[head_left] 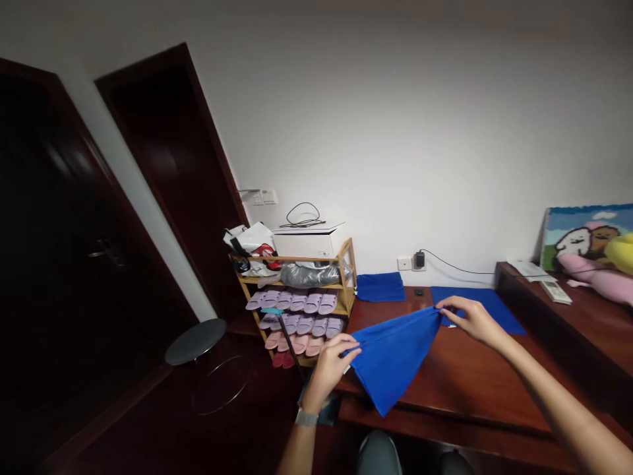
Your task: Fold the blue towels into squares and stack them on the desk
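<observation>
A blue cloth (395,359) hangs stretched between my two hands above the wooden bench, its lower part coming down to a point. My left hand (332,366) pinches its left corner, where a small white tag shows. At the right upper corner, the fingers of my right hand (469,318) are closed on the fabric. Behind it, a folded blue cloth (380,287) lies on the bench near the wall. Another blue cloth (487,305) is spread flat at the back, partly behind my right hand.
The reddish-brown bench (469,389) meets a raised ledge (554,330) bearing a remote control (556,292) and plush toys (603,280). Left of it stands a shoe rack (352,277) with several slippers. A round stool (196,342) is farther left. A charger (420,259) trails a cable along the wall.
</observation>
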Tool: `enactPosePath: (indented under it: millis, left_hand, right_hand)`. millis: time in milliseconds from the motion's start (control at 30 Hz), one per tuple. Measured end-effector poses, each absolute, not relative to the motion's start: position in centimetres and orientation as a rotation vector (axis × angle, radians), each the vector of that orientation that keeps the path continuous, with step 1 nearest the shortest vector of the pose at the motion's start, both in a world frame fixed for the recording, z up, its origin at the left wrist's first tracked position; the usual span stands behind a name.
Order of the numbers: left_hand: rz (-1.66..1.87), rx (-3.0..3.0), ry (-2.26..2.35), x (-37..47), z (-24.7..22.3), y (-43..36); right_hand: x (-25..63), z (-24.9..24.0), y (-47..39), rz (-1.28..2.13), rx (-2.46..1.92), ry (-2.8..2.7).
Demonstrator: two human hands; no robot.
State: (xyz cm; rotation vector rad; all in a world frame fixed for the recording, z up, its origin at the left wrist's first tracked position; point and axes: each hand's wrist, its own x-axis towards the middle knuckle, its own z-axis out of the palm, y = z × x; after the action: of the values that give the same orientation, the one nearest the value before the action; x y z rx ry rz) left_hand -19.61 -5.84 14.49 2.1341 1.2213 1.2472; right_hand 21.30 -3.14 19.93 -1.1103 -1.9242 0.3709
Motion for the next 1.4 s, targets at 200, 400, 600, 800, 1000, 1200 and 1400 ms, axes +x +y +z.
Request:
enactPosePath:
  millis: [200,400,600,800,1000,1200,1400]
  left_hand:
    - [1.204,2.177,1.023,-19.4,22.0,-6.2]
    - [1.099,2.106,0.968,-18.7,24.1,-5.6]
    - [0.968,2.067,0.933,-17.9,24.3,-5.4]
    - [0.960,1.898,0.912,-18.0,22.7,-4.5]
    - [0.966,1.828,0.975,-17.2,21.2,-3.0]
    - [0.989,1.859,1.047,-14.5,20.2,-1.0]
    - [1.181,1.716,1.044,-12.8,18.5,0.0]
  right_hand:
    - [24.3,21.2,-7.4,0.452,-1.202,-1.634]
    - [25.3,21.6,-11.1,0.601,-1.220,-1.537]
    - [26.2,21.2,-12.7,0.668,-1.272,-1.485]
    - [26.3,20.1,-12.2,0.789,-1.315,-1.442]
    - [27.3,17.4,-11.3,0.731,-1.343,-1.393]
    - [29.7,15.1,-10.2,0.722,-1.299,-1.364]
    - [30.1,16.0,-9.3,0.689,-1.312,-1.317]
